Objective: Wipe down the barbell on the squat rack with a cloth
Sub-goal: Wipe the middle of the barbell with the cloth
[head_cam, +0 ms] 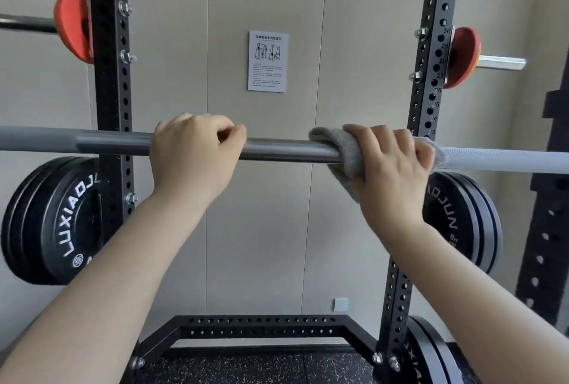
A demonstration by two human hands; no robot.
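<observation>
My left hand [194, 155] is curled bare around the barbell [277, 151], fingers closed over the smooth steel near its middle. My right hand [391, 165] grips the same bar through a grey cloth [335, 149], which wraps over the shaft just inside the right upright [428, 75] of the black squat rack. The bar runs level across the rack. Black weight plates [52, 220] hang on pegs outside both uprights, below the bar

Black perforated squat rack [111, 100] with two uprights, grey barbell [277, 151] laid across it, black plates [52, 223] hung at left and right, speckled floor [246, 368] beneath
</observation>
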